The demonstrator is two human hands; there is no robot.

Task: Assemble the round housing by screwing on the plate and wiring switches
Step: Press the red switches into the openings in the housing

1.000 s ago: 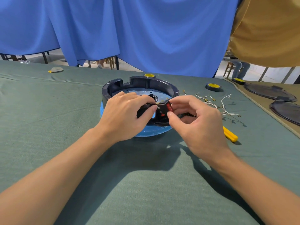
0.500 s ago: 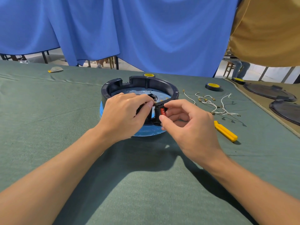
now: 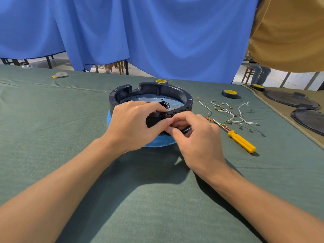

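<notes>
Working at a green-clothed table (image 3: 52, 120) before a blue curtain (image 3: 157, 41): gripping the near rim of the round housing (image 3: 175, 95), mid-table on a blue disc (image 3: 157, 143), with the left hand (image 3: 133, 127), and pinching a small part, hidden by fingers, against its wall with the right hand (image 3: 198, 137). Probably risking a crooked seat by pressing off-square, or shoving the housing into the wires (image 3: 233, 114) and screwdriver (image 3: 242, 142) just right of it.

Green-clothed desk (image 3: 52, 137) carries the round housing (image 3: 157, 88) mid-frame; screwdriver (image 3: 242, 142), white wires (image 3: 233, 114), tape roll (image 3: 230, 93) right; perhaps a scrap (image 3: 59, 74) upper left.
</notes>
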